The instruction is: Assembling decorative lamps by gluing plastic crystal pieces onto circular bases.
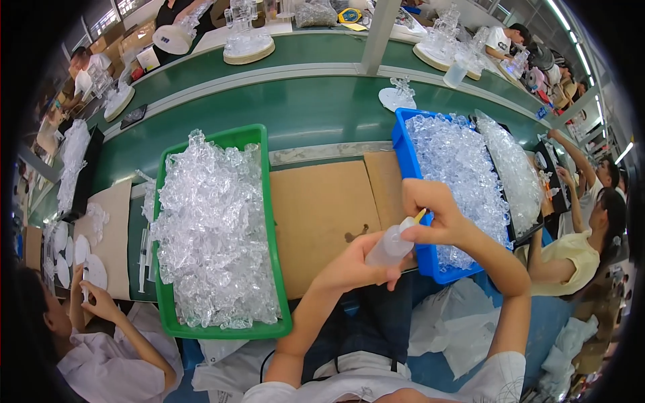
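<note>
My left hand [351, 263] is wrapped round a translucent white squeeze bottle [388, 248], tilted up to the right. At the bottle's upper end my right hand [437, 213] pinches a small yellow tip [420, 215]; whether the tip is fixed to the bottle or apart from it, I cannot tell. Both hands are above the near right part of a brown cardboard sheet [319, 218]. To the left stands a green tray [272, 258] heaped with clear plastic pieces. A blue tray [401, 144] of similar clear pieces is close to my right hand, partly behind it.
A grey post [380, 37] rises from the green conveyor bench [316, 107]. A white disc [396, 100] with a clear piece lies beyond the blue tray. Co-workers sit at both sides; one at the left has a hand [101, 305] near syringes [144, 258]. White plastic bags [453, 322] lie below the bench.
</note>
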Available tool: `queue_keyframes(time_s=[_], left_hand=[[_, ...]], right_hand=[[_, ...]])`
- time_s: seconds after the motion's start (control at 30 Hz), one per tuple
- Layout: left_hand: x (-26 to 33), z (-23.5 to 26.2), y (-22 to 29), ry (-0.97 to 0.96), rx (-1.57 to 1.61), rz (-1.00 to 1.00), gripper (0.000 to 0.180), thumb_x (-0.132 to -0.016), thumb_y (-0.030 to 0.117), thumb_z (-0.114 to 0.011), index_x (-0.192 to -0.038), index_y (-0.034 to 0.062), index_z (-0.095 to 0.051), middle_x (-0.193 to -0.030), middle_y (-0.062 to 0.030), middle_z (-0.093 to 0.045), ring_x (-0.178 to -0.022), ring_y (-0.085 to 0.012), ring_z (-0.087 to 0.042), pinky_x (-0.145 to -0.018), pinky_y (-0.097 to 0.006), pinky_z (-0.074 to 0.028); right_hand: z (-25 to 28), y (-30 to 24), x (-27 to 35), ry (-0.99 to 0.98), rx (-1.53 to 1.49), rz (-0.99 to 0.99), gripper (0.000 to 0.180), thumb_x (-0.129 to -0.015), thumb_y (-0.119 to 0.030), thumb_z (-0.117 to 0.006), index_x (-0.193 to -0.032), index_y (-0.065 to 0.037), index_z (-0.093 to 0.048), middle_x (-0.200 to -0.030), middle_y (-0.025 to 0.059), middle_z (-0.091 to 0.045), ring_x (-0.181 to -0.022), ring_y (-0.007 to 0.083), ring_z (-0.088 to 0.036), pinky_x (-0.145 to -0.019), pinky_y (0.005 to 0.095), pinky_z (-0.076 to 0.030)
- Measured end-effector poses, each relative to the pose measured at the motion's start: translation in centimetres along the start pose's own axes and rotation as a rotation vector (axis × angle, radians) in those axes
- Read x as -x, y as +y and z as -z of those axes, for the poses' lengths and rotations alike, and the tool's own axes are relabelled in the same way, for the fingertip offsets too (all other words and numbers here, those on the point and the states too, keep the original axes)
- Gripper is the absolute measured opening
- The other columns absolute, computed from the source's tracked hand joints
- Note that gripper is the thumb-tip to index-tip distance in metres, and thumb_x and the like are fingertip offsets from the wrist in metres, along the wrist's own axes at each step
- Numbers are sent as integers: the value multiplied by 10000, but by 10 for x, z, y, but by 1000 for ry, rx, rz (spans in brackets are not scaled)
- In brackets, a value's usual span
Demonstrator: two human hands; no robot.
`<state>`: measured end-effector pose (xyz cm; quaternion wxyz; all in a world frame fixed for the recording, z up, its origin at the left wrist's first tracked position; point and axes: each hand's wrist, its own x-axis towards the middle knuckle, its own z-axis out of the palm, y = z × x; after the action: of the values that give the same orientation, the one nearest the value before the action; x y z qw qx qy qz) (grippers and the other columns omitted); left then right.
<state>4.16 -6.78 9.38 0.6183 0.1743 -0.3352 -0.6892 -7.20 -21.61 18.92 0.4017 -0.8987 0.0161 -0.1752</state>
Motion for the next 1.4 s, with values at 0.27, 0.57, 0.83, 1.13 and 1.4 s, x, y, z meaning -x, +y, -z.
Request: queue_keyframes(time_s=[0.27, 0.57, 0.83, 1.13, 1.4], left_hand=[[4, 0, 3, 30, -43, 114, 247, -722, 73, -756, -916, 18, -615, -725, -40, -621, -496, -94, -560, -425, -227, -417], [-3, 0, -15, 437, -762, -356, 250, -687, 76, -756, -895, 5, -639, -716, -22, -633, -608, -133, -626, -564, -281, -498], [-5, -5, -13, 580, -346, -76, 234, -725, 65, -738, -910, -11, -618, -765, -36, -615, -579, -94, -575, -500, -246, -464], [0, 5, -10, 120, -33, 149, 222, -754, 101, -738, -889, -1, -595, -655, -21, -573, -415, -97, -495, -380, -233, -356], [-7, 9, -10, 369, -428, -133, 230, -722, 95, -737, -898, 1, -624, -716, -36, -621, -610, -97, -585, -549, -252, -458]], right_hand=[[-15, -8, -21, -121, 140, 456, 359, -725, -214, -664, -521, -109, -388, -507, 19, -330, -385, 173, -380, -362, 299, -239], [-39, 4, -10, 223, 387, 381, 246, -697, -94, -589, -526, -89, -413, -498, 48, -366, -380, 212, -390, -366, 325, -272], [-35, 18, 2, 250, -217, -289, 379, -830, -329, -628, -623, -48, -477, -526, 90, -361, -454, 235, -420, -438, 307, -305], [-13, 5, -10, -125, 223, 298, 247, -707, -239, -689, -624, -91, -509, -561, 54, -435, -470, 255, -449, -414, 325, -324], [-32, 18, -9, 106, 284, 291, 232, -661, -147, -625, -537, -85, -439, -501, 57, -370, -407, 237, -407, -383, 344, -290]])
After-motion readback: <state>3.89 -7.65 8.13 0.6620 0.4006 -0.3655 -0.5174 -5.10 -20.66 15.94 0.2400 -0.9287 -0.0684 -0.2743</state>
